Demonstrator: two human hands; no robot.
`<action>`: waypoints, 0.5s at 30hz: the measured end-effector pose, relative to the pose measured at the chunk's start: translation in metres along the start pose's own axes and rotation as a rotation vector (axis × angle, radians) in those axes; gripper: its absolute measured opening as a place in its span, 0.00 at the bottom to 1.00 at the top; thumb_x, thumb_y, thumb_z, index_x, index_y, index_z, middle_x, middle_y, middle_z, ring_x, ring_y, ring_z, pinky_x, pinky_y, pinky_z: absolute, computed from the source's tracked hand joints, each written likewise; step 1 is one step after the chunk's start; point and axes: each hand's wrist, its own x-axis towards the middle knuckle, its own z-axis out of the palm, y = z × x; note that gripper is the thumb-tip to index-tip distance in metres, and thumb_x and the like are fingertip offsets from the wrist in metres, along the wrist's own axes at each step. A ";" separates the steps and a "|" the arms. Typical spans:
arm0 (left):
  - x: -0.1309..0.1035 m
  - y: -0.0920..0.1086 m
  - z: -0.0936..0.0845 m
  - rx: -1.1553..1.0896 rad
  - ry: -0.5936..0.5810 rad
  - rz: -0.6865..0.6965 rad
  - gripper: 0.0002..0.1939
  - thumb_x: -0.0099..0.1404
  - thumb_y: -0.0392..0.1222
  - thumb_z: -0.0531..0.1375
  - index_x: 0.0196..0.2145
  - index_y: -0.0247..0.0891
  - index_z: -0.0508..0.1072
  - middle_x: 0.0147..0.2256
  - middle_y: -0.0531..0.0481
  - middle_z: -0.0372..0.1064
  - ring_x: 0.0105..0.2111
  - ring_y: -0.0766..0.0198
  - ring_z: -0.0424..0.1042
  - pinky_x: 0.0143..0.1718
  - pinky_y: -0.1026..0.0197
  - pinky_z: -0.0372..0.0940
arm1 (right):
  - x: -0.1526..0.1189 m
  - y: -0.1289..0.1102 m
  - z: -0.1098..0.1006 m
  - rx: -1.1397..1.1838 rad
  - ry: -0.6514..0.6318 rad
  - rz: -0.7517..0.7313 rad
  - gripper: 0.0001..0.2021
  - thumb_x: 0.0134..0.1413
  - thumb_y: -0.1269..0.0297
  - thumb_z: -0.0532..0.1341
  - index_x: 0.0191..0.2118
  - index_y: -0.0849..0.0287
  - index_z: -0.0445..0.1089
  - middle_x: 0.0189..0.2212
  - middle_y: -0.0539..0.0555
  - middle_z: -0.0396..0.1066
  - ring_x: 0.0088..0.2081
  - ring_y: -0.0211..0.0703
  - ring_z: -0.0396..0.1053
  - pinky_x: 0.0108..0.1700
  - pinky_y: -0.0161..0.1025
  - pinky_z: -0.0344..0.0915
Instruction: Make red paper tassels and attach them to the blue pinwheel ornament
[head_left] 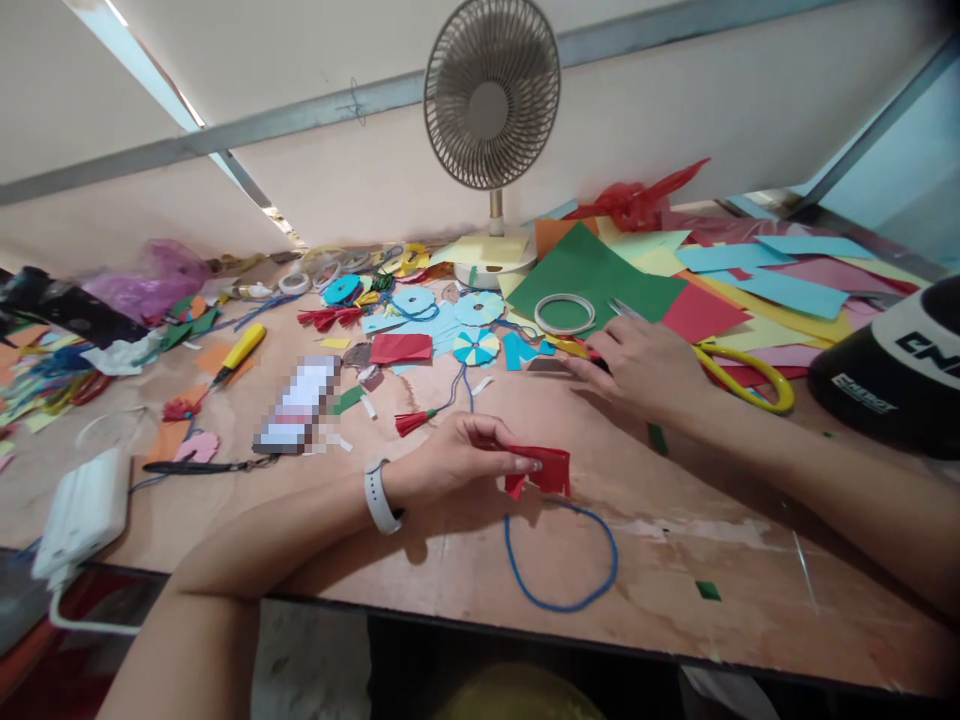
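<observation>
My left hand (461, 460) pinches a strip of red paper (551, 470) between thumb and fingers, just above the table. The strip's lower edge is cut into a fringe. A loop of blue cord (616, 560) lies below it; whether it joins the strip I cannot tell. My right hand (645, 360) rests further back by the coloured sheets. Its fingers close around something small, dark and reddish that is mostly hidden. Close to that hand are a roll of tape (565, 329) and the yellow handle (780, 385) of a tool partly covered by the hand.
A fan (491, 110) stands at the back. Paper discs (476, 347) with cords and a red tassel (412, 422) lie mid-table. On the left are a phone (298, 400), a yellow-handled tool (244, 350) and a white power strip (86, 510). A black container (885, 370) stands right.
</observation>
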 end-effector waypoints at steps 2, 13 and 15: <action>-0.002 0.000 0.003 0.040 0.008 0.007 0.17 0.57 0.50 0.73 0.29 0.33 0.77 0.28 0.47 0.77 0.29 0.66 0.74 0.34 0.63 0.66 | 0.001 -0.009 -0.012 0.152 0.010 -0.016 0.23 0.68 0.47 0.53 0.37 0.61 0.76 0.37 0.63 0.75 0.40 0.52 0.71 0.38 0.43 0.59; -0.002 -0.017 0.004 -0.175 0.094 0.143 0.12 0.60 0.47 0.72 0.36 0.36 0.80 0.36 0.46 0.80 0.36 0.60 0.79 0.44 0.55 0.70 | -0.011 -0.062 -0.067 0.968 -0.526 0.118 0.14 0.56 0.47 0.67 0.36 0.53 0.77 0.35 0.51 0.78 0.38 0.46 0.75 0.39 0.40 0.70; -0.001 -0.018 0.004 -0.211 0.125 0.147 0.12 0.60 0.46 0.73 0.35 0.36 0.80 0.36 0.46 0.80 0.36 0.61 0.79 0.44 0.55 0.70 | -0.012 -0.063 -0.063 0.985 -0.509 0.165 0.13 0.56 0.50 0.66 0.37 0.54 0.77 0.36 0.52 0.78 0.38 0.46 0.76 0.38 0.40 0.71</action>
